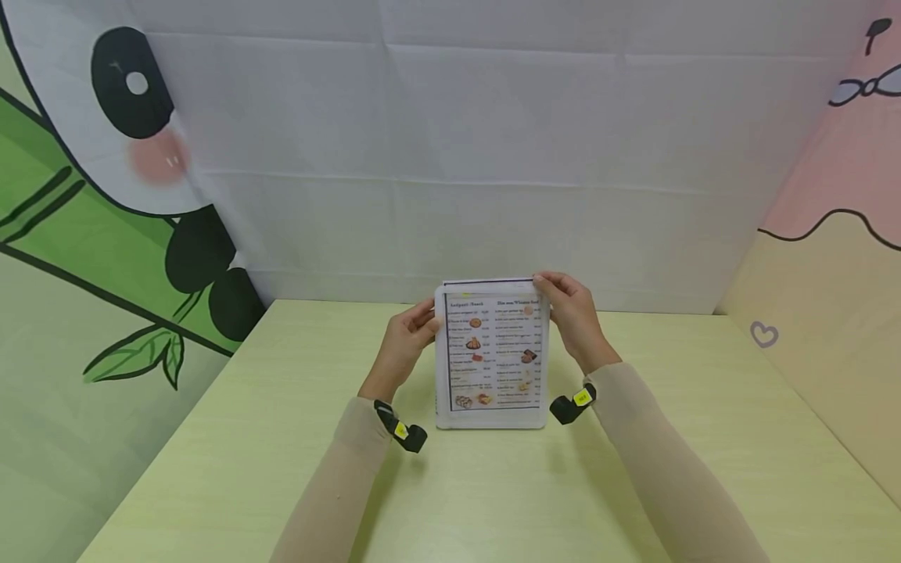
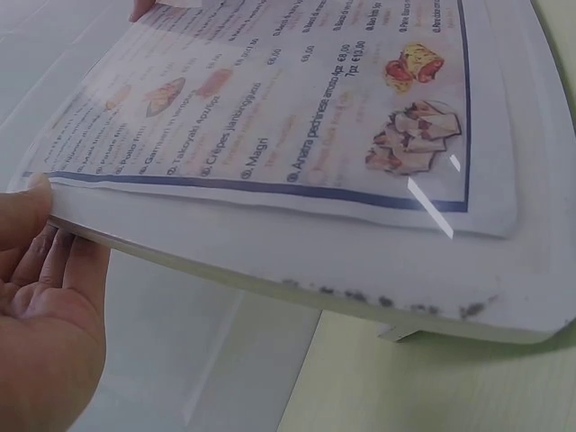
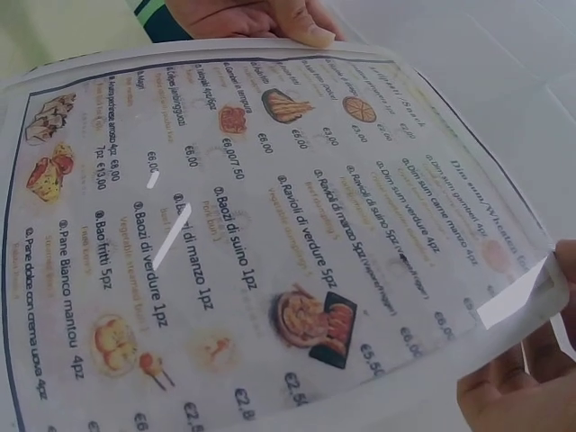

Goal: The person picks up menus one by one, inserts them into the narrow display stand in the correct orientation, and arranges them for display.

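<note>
Upright on the table stands a white menu holder [image 1: 493, 421] with rounded corners, a printed menu sheet [image 1: 500, 352] on its front. The sheet lists dishes and prices beside small food pictures. My left hand [image 1: 403, 344] grips the holder's left edge near the top, thumb in front and fingers behind. At the top right corner, my right hand [image 1: 576, 322] pinches the menu, its fingers [image 3: 513, 382] curled behind the corner. A sheet edge [image 1: 489, 281] sticks out above the holder's top. Dark scuffs [image 2: 387, 301] mark the holder's side, above a small foot [image 2: 402, 332].
The pale yellow-green table [image 1: 704, 438] spreads around the holder. Behind it hangs a creased white backdrop [image 1: 450, 156]. Cartoon-printed panels [image 1: 113, 289] flank both sides. Black wrist cameras [image 1: 411, 436] are strapped on both sleeves.
</note>
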A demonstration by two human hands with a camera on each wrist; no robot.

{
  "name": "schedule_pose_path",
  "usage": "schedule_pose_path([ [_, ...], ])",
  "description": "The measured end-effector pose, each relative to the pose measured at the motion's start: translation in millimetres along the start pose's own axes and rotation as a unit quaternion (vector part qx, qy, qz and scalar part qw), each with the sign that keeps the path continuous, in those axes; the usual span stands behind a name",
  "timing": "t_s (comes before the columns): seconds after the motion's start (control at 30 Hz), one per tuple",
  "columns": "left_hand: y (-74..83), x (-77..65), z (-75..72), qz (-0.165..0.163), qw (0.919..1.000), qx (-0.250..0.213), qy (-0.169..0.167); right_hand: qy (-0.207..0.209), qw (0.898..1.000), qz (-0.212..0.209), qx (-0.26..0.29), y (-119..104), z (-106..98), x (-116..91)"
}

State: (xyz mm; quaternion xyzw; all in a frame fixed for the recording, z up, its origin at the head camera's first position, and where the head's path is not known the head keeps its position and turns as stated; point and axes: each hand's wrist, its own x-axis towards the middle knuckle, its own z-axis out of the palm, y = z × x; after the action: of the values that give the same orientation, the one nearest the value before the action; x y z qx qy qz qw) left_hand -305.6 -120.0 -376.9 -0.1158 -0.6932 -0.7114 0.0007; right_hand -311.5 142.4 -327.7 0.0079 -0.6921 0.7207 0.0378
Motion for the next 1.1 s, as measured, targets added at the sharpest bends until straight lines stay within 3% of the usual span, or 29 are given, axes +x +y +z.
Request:
schedule_pose_path([
  [0.37, -1.1, 0.5, -0.5, 0.001, 1.0, 0.005, -0.004, -0.004, 1.0, -0.009, -0.016, -3, -6, 1],
  [0.73, 0.0, 0.3, -0.3, -0.005, 1.0, 0.002, 0.0, -0.008, 0.999, 0.002, 0.053, 1, 1, -2],
  [1.1, 0.1, -0.2, -2.4, -0.006, 1.0, 0.001, -0.007, -0.016, 0.998, -0.006, 0.06, -3, 7, -7],
])
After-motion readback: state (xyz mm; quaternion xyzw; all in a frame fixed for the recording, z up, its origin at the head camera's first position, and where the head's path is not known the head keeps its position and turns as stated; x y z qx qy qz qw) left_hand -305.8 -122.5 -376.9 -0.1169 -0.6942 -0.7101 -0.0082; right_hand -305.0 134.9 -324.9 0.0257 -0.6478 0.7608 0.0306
